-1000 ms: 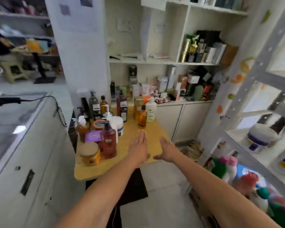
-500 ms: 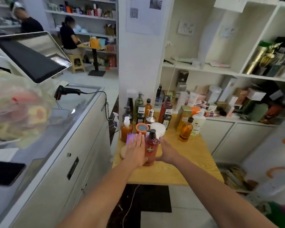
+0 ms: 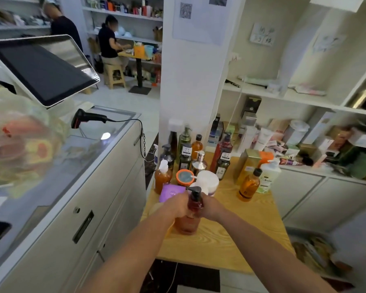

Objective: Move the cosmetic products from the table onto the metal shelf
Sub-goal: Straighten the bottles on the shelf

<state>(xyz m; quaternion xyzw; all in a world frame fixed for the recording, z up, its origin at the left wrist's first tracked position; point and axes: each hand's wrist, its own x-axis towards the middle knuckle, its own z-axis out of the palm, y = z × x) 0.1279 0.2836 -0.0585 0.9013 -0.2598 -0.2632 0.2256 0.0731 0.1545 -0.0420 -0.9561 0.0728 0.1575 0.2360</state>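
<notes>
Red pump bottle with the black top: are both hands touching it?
Touching. The head view shows the left hand and the right hand wrapped around the red pump bottle from either side, with no gap.

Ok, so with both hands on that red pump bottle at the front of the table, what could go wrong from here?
1. The left hand and right hand grip the red bottle high, near its pump; lifted that way, the heavier lower body might swing or slip.
2. The purple box and white jar stand close behind it, so a tilted or forward lift could knock them over.
</notes>
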